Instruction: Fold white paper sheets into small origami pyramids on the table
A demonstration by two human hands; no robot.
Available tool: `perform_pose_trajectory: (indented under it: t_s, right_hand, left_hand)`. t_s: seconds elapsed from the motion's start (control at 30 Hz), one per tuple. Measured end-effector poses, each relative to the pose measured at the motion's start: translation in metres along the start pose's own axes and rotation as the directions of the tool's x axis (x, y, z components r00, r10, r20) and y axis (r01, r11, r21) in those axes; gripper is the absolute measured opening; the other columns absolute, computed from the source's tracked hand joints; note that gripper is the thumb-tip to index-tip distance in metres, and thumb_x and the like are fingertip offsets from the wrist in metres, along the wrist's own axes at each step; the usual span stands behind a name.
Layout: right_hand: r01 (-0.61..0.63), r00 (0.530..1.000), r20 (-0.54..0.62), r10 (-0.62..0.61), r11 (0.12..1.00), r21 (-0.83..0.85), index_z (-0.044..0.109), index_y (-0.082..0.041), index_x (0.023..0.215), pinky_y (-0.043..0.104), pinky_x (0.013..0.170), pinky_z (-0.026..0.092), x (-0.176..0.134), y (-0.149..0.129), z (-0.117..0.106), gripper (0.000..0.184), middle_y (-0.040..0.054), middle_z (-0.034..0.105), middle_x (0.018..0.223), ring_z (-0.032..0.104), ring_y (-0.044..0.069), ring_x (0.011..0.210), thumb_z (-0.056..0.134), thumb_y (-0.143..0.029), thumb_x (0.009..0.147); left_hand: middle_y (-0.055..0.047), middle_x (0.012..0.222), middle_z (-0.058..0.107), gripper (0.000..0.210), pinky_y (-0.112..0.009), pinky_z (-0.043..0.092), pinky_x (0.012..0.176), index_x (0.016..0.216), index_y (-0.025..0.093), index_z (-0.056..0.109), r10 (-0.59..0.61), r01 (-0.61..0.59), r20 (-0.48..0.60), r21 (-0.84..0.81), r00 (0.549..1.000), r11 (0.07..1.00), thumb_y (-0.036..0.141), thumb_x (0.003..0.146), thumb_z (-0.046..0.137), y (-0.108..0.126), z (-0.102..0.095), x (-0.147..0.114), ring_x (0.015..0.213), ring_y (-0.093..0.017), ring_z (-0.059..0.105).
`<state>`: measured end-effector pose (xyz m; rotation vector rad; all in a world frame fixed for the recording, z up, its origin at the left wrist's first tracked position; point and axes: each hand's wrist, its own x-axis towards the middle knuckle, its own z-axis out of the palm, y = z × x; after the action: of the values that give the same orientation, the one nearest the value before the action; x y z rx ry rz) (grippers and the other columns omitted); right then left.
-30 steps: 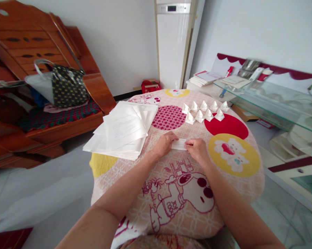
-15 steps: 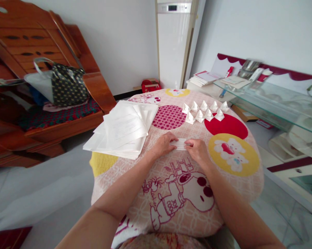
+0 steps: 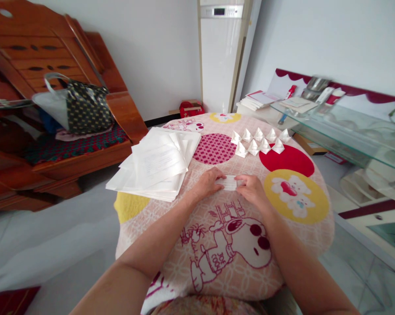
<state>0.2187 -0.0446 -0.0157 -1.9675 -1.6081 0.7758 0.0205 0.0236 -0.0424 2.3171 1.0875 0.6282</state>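
Note:
A small folded piece of white paper (image 3: 230, 183) with lines across it lies on the cloth-covered table (image 3: 213, 199) in front of me. My left hand (image 3: 210, 181) grips its left end, fingers curled and thumb toward the near edge. At the right end, my right hand (image 3: 251, 188) pinches the paper between thumb and fingers. Beyond my hands stand several small folded paper shapes (image 3: 258, 134) with pointed tops, set in two rows. To the left of my left hand lies a pile of white paper sheets (image 3: 158, 164), the top ones skewed.
A wooden bench (image 3: 125, 113) with a dotted bag (image 3: 87, 107) stands to the left. Along the right runs a glass-topped cabinet (image 3: 348, 127) bearing papers, a red bottle (image 3: 290, 91) and metal containers. A tall white air conditioner (image 3: 220, 52) fills the far corner.
Almost nothing differs. Both hands stay at the ends of the folded paper, and the whole view has shifted very slightly.

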Motion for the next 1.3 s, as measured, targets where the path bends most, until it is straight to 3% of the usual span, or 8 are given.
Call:
perform_pose_trajectory:
  t_s: [0.1, 0.17, 0.27, 0.47, 0.67, 0.9, 1.3]
  right_hand:
    - [-0.101, 0.995, 0.049, 0.092, 0.972, 0.211, 0.078, -0.014, 0.1, 0.02, 0.049, 0.044, 0.0, 0.004, -0.004, 0.028, 0.0004, 0.07, 0.064, 0.062, 0.013, 0.052, 0.06, -0.011, 0.078]
    - [-0.135, 0.991, 0.046, 0.128, 0.959, 0.251, 0.074, -0.013, 0.081, 0.018, 0.043, 0.04, -0.001, 0.005, -0.004, 0.016, -0.0007, 0.065, 0.057, 0.057, 0.01, 0.046, 0.059, -0.011, 0.079]
    - [-0.163, 0.986, 0.071, 0.15, 0.955, 0.247, 0.068, -0.015, 0.068, 0.017, 0.036, 0.035, -0.001, 0.005, -0.003, 0.014, -0.001, 0.062, 0.051, 0.054, 0.009, 0.041, 0.059, -0.011, 0.078]
    - [-0.274, 0.957, 0.203, 0.208, 0.878, 0.394, 0.063, -0.015, 0.067, 0.017, 0.029, 0.031, -0.004, 0.001, -0.003, 0.018, 0.0007, 0.064, 0.05, 0.053, 0.01, 0.035, 0.058, -0.014, 0.084]
    - [-0.404, 0.901, 0.33, 0.281, 0.822, 0.402, 0.056, -0.017, 0.07, 0.018, 0.028, 0.033, -0.004, -0.015, -0.009, 0.024, 0.0, 0.062, 0.045, 0.051, 0.01, 0.031, 0.051, -0.013, 0.094]
    - [-0.402, 0.888, 0.375, 0.266, 0.845, 0.353, 0.055, -0.017, 0.073, 0.018, 0.028, 0.034, 0.001, -0.017, -0.011, 0.025, 0.0011, 0.062, 0.045, 0.051, 0.012, 0.031, 0.054, -0.016, 0.098]
    - [-0.372, 0.886, 0.377, 0.27, 0.899, 0.232, 0.058, -0.017, 0.067, 0.018, 0.028, 0.035, 0.005, -0.015, -0.007, 0.025, 0.0005, 0.061, 0.042, 0.05, 0.011, 0.029, 0.062, -0.015, 0.092]
  left_hand:
    - [-0.006, 0.109, 0.073, 0.036, -0.034, 0.056, 0.094, 0.108, 0.017, 0.076, 0.004, -0.004, 0.006, 0.007, 1.0, 1.0, 0.009, 0.073, 0.076, 0.0, 0.0, 0.0, 0.1, -0.02, 0.068]
    - [-0.007, 0.109, 0.072, 0.036, -0.034, 0.056, 0.094, 0.108, 0.016, 0.076, 0.001, -0.001, 0.004, 0.006, 1.0, 1.0, 0.009, 0.073, 0.076, 0.0, 0.0, 0.0, 0.099, -0.02, 0.067]
    - [-0.008, 0.109, 0.072, 0.035, -0.034, 0.056, 0.094, 0.108, 0.015, 0.076, 0.002, -0.002, 0.007, 0.0, 1.0, 1.0, 0.009, 0.074, 0.075, 0.0, 0.0, 0.0, 0.099, -0.02, 0.067]
    - [-0.008, 0.11, 0.072, 0.035, -0.035, 0.056, 0.095, 0.108, 0.015, 0.076, 0.004, -0.004, 0.006, 0.005, 1.0, 1.0, 0.008, 0.074, 0.075, 0.001, -0.001, 0.0, 0.101, -0.021, 0.068]
    - [-0.007, 0.111, 0.073, 0.035, -0.036, 0.057, 0.095, 0.108, 0.017, 0.076, 0.001, -0.002, 0.02, 0.019, 1.0, 1.0, 0.009, 0.074, 0.075, 0.002, -0.002, 0.0, 0.101, -0.021, 0.068]
    - [-0.007, 0.113, 0.073, 0.037, -0.035, 0.056, 0.096, 0.111, 0.017, 0.076, 0.004, -0.005, 0.025, 0.02, 1.0, 1.0, 0.008, 0.075, 0.074, 0.002, -0.001, 0.0, 0.103, -0.022, 0.068]
    - [-0.007, 0.112, 0.074, 0.036, -0.037, 0.056, 0.097, 0.109, 0.018, 0.076, 0.013, -0.014, 0.03, 0.041, 0.999, 0.999, 0.008, 0.074, 0.076, 0.001, -0.002, 0.001, 0.105, -0.022, 0.069]
